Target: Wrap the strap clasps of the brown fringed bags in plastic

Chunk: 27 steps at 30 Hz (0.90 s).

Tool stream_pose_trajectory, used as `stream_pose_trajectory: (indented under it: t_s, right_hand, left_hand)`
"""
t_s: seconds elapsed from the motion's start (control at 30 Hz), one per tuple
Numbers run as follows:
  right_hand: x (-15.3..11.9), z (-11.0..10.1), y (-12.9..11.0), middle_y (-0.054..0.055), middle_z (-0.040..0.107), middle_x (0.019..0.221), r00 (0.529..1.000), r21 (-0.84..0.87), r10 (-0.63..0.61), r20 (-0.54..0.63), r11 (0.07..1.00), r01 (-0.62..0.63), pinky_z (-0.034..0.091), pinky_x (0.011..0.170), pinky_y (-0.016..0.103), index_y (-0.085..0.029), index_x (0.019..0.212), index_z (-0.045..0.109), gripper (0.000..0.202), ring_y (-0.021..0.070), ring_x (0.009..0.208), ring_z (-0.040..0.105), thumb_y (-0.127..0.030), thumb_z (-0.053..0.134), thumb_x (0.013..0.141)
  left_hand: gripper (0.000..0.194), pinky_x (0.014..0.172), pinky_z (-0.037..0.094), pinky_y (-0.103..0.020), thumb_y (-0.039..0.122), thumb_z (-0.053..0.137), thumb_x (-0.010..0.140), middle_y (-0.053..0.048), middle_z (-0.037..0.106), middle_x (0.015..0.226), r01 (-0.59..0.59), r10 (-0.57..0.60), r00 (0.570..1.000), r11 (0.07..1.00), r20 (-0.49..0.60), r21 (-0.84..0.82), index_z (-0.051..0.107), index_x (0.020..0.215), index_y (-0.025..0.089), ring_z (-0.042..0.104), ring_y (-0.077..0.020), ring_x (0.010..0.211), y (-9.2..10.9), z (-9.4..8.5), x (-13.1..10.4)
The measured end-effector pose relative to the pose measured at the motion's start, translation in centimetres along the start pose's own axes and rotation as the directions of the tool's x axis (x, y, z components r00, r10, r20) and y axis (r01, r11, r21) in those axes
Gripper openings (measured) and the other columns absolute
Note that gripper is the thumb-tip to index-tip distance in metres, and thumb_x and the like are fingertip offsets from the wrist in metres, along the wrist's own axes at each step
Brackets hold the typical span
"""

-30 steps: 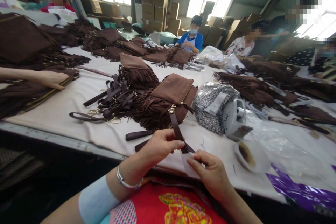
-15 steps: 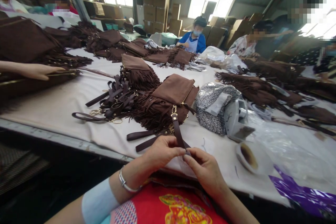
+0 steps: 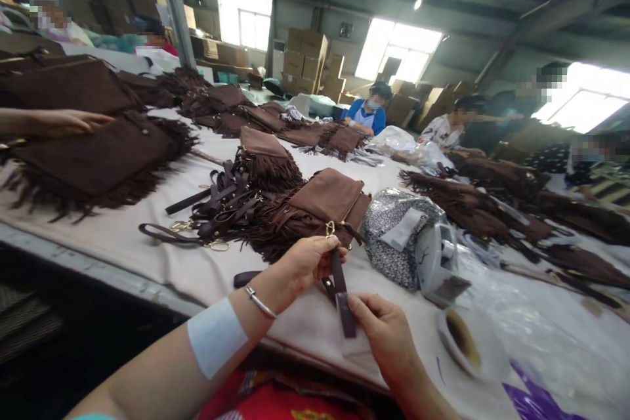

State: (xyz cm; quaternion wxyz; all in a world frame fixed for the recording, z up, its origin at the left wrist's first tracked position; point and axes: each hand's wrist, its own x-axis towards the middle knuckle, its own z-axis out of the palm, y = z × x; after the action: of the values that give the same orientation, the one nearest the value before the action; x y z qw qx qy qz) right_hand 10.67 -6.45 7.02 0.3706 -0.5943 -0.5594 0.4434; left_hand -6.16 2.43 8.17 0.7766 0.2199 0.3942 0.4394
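A dark brown wrist strap [image 3: 337, 269] hangs by a gold clasp [image 3: 330, 229] from the corner of a brown fringed pouch [image 3: 325, 198]. My left hand [image 3: 310, 260] is closed on the strap's upper part, just below the clasp. Lower down, my right hand [image 3: 382, 323] pinches the strap's edge between thumb and fingers. Clear film [image 3: 343, 307] seems to lie around the strap's looped end. Behind my left hand, a heap of loose wrist straps [image 3: 224, 207] with gold rings lies beside another fringed pouch [image 3: 268, 151].
A tape dispenser [image 3: 438, 252] stands against a grey knitted bundle in plastic [image 3: 388, 230]. Nearer lies a tape roll [image 3: 460, 339], with clear bags [image 3: 536, 315] to its right. At left, a co-worker's hand [image 3: 81, 121] rests on a large fringed bag [image 3: 98, 157]. Other people sit farther back.
My left hand has moved up the strap towards the clasp. My right hand has shifted slightly right and down, and the hands are farther apart. At left, the co-worker's fringed bag lies flatter.
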Motion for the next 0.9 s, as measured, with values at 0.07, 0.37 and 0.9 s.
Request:
stream_pose_trajectory:
  t_s: [0.07,0.37,0.9]
  right_hand:
    - [1.5,0.0,-0.7,0.005,0.071,0.07,0.998,-0.027,-0.038,-0.046,0.999,0.037,0.047,0.061,0.027,-0.014,0.078,0.077,0.043,0.0206,0.068,0.062,-0.055,0.063,0.079]
    - [7.0,1.7,-3.5,0.005,0.07,0.061,0.987,-0.09,-0.111,-0.119,0.991,0.101,0.043,0.047,0.024,-0.013,0.074,0.078,0.044,0.0185,0.055,0.061,-0.053,0.061,0.077]
    - [7.6,2.0,-3.8,0.003,0.066,0.065,0.991,-0.133,-0.126,-0.048,0.984,0.118,0.044,0.043,0.025,-0.015,0.088,0.071,0.046,0.0171,0.052,0.058,-0.057,0.053,0.082]
  left_hand:
    - [0.015,0.068,0.052,-0.03,0.026,0.065,0.079,-0.009,0.072,0.087,0.0,0.0,1.0,1.0,0.014,-0.022,0.065,0.088,0.014,0.067,-0.0181,0.075,-0.2,0.2,0.0]
    - [0.032,0.065,0.047,-0.029,0.043,0.068,0.073,-0.004,0.068,0.073,-0.047,0.054,0.998,0.988,-0.038,0.148,0.067,0.086,0.014,0.063,-0.0162,0.064,-0.6,-0.4,-0.8]
    - [0.039,0.049,0.038,-0.024,0.053,0.072,0.067,-0.002,0.062,0.056,-0.138,0.156,0.987,0.948,-0.04,0.287,0.061,0.068,0.015,0.054,-0.0124,0.046,-1.3,-1.5,-1.8]
